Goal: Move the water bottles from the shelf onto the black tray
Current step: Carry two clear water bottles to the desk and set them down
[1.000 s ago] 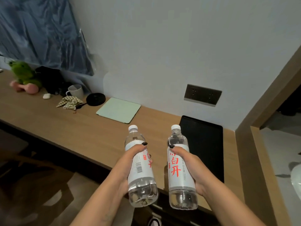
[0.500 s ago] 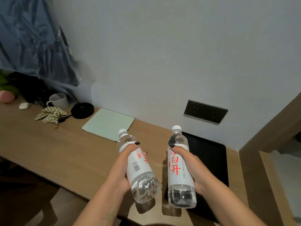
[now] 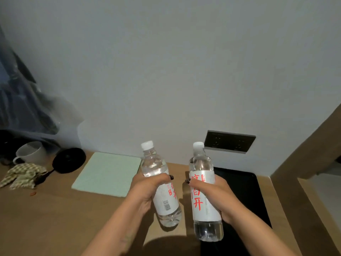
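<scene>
Two at a time, carried in front of the body, one water bottle to each hand. Wrapped the left hand [image 3: 147, 189] round the label band of the left bottle [image 3: 153, 165], thumb across the front, and tilted it cap-away over the wooden desk [image 3: 55, 218], just left of the black tray [image 3: 247, 191]. Closed the right hand [image 3: 219, 196] round the label of the right bottle [image 3: 202, 163], near upright, with its base over the tray's near left edge; could not tell whether either base touched down. Looked full, so judged fairly weighty for their size, with thin clear walls likely to give under a hard squeeze and a smooth label liable to slip. Judged the mid-body hold sound: firm without crushing, low enough to steady the base. Would have wanted each set down flat on its base, being tall, narrow and apt to tip.
</scene>
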Demonstrator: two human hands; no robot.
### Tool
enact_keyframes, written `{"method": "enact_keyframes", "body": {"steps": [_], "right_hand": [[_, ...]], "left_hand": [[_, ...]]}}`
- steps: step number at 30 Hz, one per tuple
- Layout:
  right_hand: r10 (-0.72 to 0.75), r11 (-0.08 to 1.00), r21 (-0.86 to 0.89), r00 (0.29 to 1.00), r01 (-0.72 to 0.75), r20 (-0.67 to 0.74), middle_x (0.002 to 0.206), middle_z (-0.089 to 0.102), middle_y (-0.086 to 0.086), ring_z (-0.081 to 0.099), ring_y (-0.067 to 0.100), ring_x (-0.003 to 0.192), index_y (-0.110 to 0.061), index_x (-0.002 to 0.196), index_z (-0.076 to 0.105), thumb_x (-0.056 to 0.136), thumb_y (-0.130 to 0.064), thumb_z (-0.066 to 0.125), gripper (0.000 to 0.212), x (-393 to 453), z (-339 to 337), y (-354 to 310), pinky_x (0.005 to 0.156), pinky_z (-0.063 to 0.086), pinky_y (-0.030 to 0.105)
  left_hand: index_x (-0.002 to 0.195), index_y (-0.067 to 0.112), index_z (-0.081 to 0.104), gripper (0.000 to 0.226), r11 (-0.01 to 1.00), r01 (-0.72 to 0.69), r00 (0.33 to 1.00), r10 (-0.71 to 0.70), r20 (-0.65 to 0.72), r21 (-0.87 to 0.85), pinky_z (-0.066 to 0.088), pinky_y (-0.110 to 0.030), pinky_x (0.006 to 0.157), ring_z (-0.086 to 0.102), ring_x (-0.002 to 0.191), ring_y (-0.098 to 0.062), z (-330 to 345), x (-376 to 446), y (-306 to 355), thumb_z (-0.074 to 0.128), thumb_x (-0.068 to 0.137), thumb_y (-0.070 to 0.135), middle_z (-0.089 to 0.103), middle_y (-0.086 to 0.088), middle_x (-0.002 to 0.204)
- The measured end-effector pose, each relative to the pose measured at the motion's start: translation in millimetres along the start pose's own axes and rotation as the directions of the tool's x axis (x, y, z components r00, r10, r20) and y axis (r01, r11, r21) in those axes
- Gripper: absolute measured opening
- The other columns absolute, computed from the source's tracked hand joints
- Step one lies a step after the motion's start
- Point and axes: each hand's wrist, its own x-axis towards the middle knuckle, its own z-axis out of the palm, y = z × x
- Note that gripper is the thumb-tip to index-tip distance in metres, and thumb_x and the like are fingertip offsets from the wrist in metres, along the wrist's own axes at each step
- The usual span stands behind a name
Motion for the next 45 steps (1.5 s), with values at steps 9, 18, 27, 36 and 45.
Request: {"method": "enact_keyframes", "body": {"steps": [9,18,27,36,45], "right_hand": [[-0.045,0.960,-0.278,0.976,-0.016,-0.214,0.081,0.071,-0.002,0.068,0.012,0.075,-0.020,0.082,0.066,0.063,-0.027,0.079,0.024,70,4,-1,0.072,0.058,0.033],[-0.077,0.982,-0.191,0.934,0.010,-0.350,0.090,0.068,-0.005,0.067,0.011,0.087,-0.027,0.096,0.060,0.056,-0.034,0.083,0.047,162,25,32,0.078,0.058,0.033],[-0.105,0.991,-0.122,0.891,0.057,-0.442,0.093,0.065,-0.008,0.062,0.008,0.087,-0.023,0.104,0.059,0.065,-0.016,0.083,0.047,207,41,47,0.074,0.050,0.023],[-0.162,0.986,-0.117,0.890,0.123,-0.427,0.092,0.064,-0.013,0.062,0.000,0.083,-0.025,0.113,0.056,0.071,-0.013,0.081,0.051,212,42,51,0.058,0.047,0.003],[-0.133,0.991,-0.058,0.881,0.119,-0.454,0.078,0.065,-0.011,0.064,0.003,0.075,-0.051,0.081,0.054,0.072,-0.018,0.077,0.041,201,49,42,0.062,0.046,0.017]], "left_hand": [[0.093,0.016,0.065,0.052,0.902,-0.121,0.980,0.042,0.195,0.414,0.056,-0.047,0.085,0.069,0.088,-0.027,10,93,23,0.080,0.045,0.006,0.072,-0.008,0.092],[0.090,0.024,0.062,0.043,0.791,-0.232,0.963,0.106,0.247,0.567,0.057,-0.038,0.084,0.068,0.090,-0.017,21,163,11,0.082,0.056,0.006,0.071,-0.001,0.091],[0.084,0.019,0.059,0.030,0.713,-0.256,0.967,0.192,0.169,0.652,0.043,-0.009,0.057,0.063,0.070,-0.005,20,201,-13,0.075,0.059,0.026,0.064,0.006,0.072],[0.095,0.018,0.057,0.034,0.709,-0.230,0.966,0.252,0.066,0.666,0.044,-0.019,0.065,0.063,0.078,-0.011,28,199,-23,0.075,0.068,0.030,0.063,0.007,0.080],[0.092,0.039,0.050,0.040,0.771,-0.264,0.954,0.295,0.042,0.579,0.039,-0.011,0.064,0.057,0.078,0.001,39,179,-29,0.076,0.065,0.025,0.060,0.020,0.083]]}}
